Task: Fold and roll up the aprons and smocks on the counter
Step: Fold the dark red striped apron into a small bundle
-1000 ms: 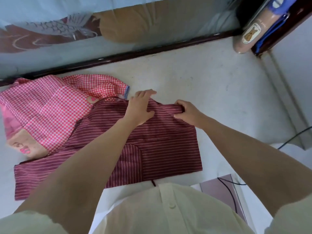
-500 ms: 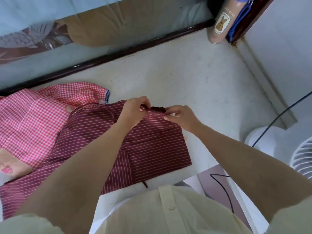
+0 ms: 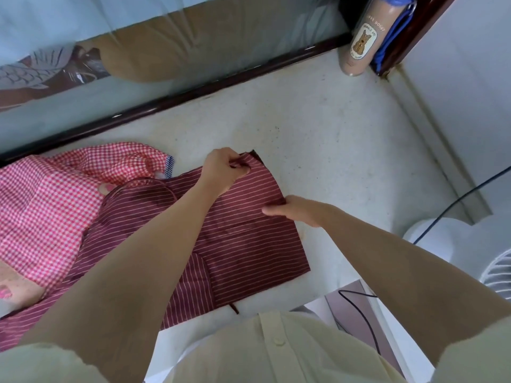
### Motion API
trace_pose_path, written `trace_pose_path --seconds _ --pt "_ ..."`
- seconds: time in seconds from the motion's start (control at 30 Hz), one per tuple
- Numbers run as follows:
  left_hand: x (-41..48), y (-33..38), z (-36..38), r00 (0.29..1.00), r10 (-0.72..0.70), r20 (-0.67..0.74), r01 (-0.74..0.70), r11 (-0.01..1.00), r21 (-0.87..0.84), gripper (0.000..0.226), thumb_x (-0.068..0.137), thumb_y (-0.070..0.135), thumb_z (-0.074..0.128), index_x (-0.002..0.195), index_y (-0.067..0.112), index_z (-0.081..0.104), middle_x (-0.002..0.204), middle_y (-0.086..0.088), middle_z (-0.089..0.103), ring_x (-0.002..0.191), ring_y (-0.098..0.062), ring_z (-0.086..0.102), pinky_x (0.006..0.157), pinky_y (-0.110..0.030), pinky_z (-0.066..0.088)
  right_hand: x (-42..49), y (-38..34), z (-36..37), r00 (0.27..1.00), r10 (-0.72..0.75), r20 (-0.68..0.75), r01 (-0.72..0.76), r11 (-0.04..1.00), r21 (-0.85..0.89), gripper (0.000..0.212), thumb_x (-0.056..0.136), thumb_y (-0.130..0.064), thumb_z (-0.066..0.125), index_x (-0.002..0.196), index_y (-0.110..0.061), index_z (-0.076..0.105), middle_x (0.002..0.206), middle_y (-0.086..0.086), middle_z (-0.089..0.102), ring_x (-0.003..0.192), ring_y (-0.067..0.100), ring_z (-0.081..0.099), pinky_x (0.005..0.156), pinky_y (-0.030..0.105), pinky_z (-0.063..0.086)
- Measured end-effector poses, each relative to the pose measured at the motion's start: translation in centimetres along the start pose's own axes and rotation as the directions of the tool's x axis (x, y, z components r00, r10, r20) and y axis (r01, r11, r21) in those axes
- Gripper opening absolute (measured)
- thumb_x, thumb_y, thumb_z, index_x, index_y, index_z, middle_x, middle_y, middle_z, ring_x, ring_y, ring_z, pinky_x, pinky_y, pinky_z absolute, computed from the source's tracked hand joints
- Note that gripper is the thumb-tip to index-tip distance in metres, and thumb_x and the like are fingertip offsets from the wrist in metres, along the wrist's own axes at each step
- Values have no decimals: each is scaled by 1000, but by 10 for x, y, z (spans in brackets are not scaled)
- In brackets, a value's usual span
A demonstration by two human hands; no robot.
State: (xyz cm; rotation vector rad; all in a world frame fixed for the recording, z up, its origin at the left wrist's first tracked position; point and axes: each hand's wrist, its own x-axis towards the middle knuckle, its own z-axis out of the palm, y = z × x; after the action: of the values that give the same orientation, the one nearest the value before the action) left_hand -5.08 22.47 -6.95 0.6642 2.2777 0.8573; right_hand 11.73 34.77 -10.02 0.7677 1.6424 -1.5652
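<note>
Currently, the maroon fabric apron with thin white stripes (image 3: 249,244) lies flat on the pale speckled counter (image 3: 331,161), its long axis running from your near left to the far right. Your left hand (image 3: 225,168) pinches the far corner of its right-hand end. Your right hand (image 3: 297,214) pinches the same edge nearer your body. The remaining cloth extends leftward, touching the red-and-white gingham smock (image 3: 49,211). A fold or roll would probably travel leftward.

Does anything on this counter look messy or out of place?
The red gingham smock lies crumpled at the left, overlapping the striped apron, and the apron's dark tie trails out at the counter front edge. Nothing spilled or torn.
</note>
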Motion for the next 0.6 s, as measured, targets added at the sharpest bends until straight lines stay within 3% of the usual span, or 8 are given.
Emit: trace_pose_path --seconds 0.07,0.17,0.33,0.43,0.5,0.6 --pt "12 3 -2 999 26 -45 -24 999 44 13 82 11 74 88 0 70 80 -12 64 67 -21 56 61 -35 47 4 10 -5 987 110 114 -103 993 -61 59 89 -45 65 140 -21 48 137 -5 57 125 18 52 107 34 38" --pt "32 6 -2 993 53 -107 -44 996 83 18 85 14 71 101 5 72 101 -3 55 87 -17 53 75 -25 43 6 22 -19 945 262 196 -246 964 -101 62 86 -45 69 141 -23 48 139 -3 55 126 20 52 105 35 42" --pt "57 5 6 993 10 -116 -5 999 38 39 88 17 70 125 8 62 126 -3 42 109 -15 48 100 -20 38 -8 31 -43 840 469 272 -393 872 -291 30 100 -36 51 124 -22 60 114 2 72 109 18 65 100 35 47" --pt "61 0 15 999 -35 3 35 997 -66 63 88 24 71 142 9 43 151 0 22 131 -12 36 115 -26 28 -6 31 -53 859 506 81 -461 832 -309 39 97 -36 57 129 -15 55 121 8 68 94 18 70 85 31 53" --pt "55 -5 20 999 -33 16 34 998 -49 60 88 25 71 142 17 45 156 2 10 139 -15 25 116 -31 26 -4 27 -60 864 496 -88 -500 822 -272 52 91 -41 64 131 -11 49 126 13 60 84 19 69 68 29 56" --pt "31 -18 19 998 3 -59 1 997 75 47 88 19 68 132 21 54 152 -3 18 139 -22 20 116 -36 25 -7 5 -63 835 422 -354 -548 700 -458 37 91 -43 62 100 -8 55 96 7 61 73 18 60 60 26 48"
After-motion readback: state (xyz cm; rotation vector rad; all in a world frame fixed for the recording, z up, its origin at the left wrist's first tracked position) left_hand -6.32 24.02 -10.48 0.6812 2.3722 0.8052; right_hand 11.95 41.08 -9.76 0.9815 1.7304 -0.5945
